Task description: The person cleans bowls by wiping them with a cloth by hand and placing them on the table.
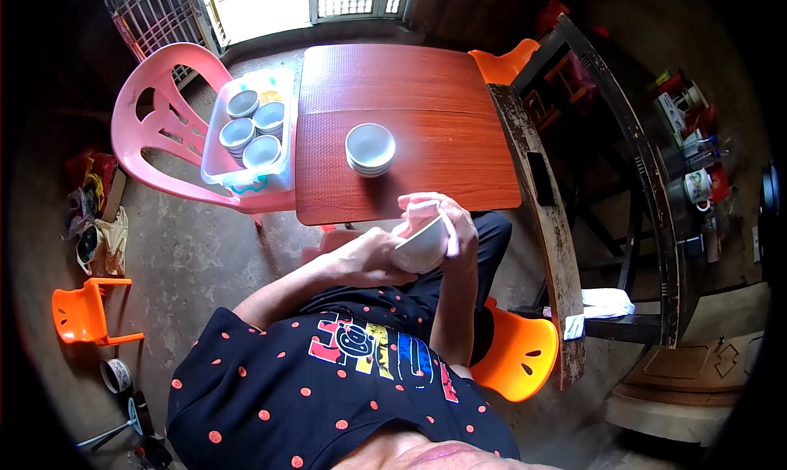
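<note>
A pale bowl (420, 250) is held tilted above my lap, just off the table's near edge. My left hand (370, 257) grips its lower left side. Around the right rim, my right hand (461, 228) presses a pink cloth (425, 211) that reaches over the edge of the bowl. On the red-brown table (443, 150) stands a short stack of bowls (370, 147). Left of the table, a clear plastic box (215, 154) holds several stacks of similar bowls (261, 152).
The box rests on a pink chair (131, 126). A worn wooden frame (537, 224) with a dark phone-like object (541, 179) runs along the right. Orange chairs stand at the left (75, 314), lower right (520, 359) and back right (502, 63).
</note>
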A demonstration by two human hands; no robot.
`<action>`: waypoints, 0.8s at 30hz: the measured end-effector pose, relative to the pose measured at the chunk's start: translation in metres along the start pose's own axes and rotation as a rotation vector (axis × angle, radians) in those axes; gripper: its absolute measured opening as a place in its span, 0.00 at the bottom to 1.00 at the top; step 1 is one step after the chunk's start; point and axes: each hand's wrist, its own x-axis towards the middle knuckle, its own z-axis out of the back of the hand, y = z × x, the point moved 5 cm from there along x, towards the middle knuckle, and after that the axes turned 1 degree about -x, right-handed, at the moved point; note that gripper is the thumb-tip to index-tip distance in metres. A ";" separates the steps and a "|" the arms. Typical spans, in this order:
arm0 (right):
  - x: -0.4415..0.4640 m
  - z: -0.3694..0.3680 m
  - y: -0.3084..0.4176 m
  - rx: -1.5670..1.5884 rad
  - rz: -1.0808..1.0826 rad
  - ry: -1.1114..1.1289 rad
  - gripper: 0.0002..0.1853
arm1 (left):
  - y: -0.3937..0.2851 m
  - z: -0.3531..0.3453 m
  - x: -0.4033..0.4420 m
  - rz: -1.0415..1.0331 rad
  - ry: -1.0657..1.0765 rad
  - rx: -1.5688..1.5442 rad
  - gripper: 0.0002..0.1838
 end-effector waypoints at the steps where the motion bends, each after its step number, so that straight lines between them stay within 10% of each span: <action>1: -0.003 0.001 -0.011 0.181 -0.083 -0.101 0.26 | 0.002 0.001 0.001 0.010 0.006 0.021 0.11; 9: -0.024 -0.062 0.025 -1.333 0.453 0.005 0.22 | 0.015 0.015 0.009 -0.084 -0.238 0.082 0.13; 13: -0.007 -0.023 0.021 -0.618 0.522 0.169 0.19 | 0.009 0.019 -0.001 0.151 0.014 -0.402 0.16; 18: -0.035 -0.029 -0.033 0.221 0.435 -0.652 0.22 | 0.009 0.020 0.003 0.137 -0.160 -0.611 0.23; 24: -0.009 -0.034 0.046 -0.748 0.364 0.105 0.16 | -0.006 0.016 0.013 0.079 -0.003 -0.531 0.28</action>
